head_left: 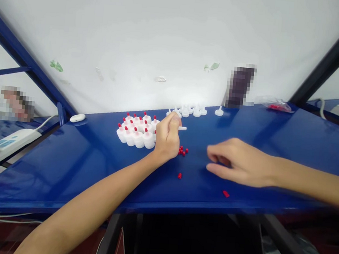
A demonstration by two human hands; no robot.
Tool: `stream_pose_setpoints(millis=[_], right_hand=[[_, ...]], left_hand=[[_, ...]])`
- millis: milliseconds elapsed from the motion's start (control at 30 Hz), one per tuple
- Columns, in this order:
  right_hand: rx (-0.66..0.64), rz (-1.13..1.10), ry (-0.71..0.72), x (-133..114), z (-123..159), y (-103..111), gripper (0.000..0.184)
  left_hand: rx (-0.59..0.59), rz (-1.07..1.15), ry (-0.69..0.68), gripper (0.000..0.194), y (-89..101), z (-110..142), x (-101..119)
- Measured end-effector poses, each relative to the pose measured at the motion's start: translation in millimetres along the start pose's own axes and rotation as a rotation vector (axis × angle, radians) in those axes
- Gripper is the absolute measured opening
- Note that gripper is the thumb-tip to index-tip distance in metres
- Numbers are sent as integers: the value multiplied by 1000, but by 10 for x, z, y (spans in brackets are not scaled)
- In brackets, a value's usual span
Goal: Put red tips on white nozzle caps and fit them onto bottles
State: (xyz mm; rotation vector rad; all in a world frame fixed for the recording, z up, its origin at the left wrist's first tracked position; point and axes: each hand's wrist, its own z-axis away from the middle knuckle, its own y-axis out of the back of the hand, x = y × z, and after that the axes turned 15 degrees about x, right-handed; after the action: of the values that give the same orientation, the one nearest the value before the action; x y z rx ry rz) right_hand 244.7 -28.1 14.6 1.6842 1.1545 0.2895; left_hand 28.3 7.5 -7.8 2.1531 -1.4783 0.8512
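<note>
left hand point(168, 138): curled round white nozzle point(182, 128) | right hand point(237, 161): loosely bent

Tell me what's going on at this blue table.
Bare-handed work with small parts is under way on the blue table. The left hand holds a white nozzle, its tip pointing right. The right hand is apart from it, thumb and fingers parted, nothing visible in its grasp. Loose red caps lie between the hands. Red-capped white pieces stand grouped to the left, and uncapped white nozzles sit at the back.
</note>
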Motion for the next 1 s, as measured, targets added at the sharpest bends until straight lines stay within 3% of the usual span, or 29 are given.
stream_pose_setpoints(millis=[67,200,300,367,567,700,800,1000], right_hand=[[-150,154,57,-36,158,57,40],[-200,309,127,-41,429,19,39],[-200,255,111,-12,456,-41,34],[-196,113,23,10,369,-47,34],[69,-451,-345,66,-131,-57,33],[287,-839,-480,38,-441,-235,27],[438,-1025,-575,-40,-586,-352,26],[454,-1149,-640,-170,-655,-406,33]], left_hand=[[-31,1,-11,44,-9,21,8],[-96,8,-27,44,-26,75,29],[-129,12,-42,45,-27,104,41],[-142,8,-51,46,-21,114,51],[-133,-6,-55,47,-13,112,77],[-48,17,44,46,-17,107,55],[-43,37,37,39,-15,114,30],[-30,61,47,32,-27,145,46]])
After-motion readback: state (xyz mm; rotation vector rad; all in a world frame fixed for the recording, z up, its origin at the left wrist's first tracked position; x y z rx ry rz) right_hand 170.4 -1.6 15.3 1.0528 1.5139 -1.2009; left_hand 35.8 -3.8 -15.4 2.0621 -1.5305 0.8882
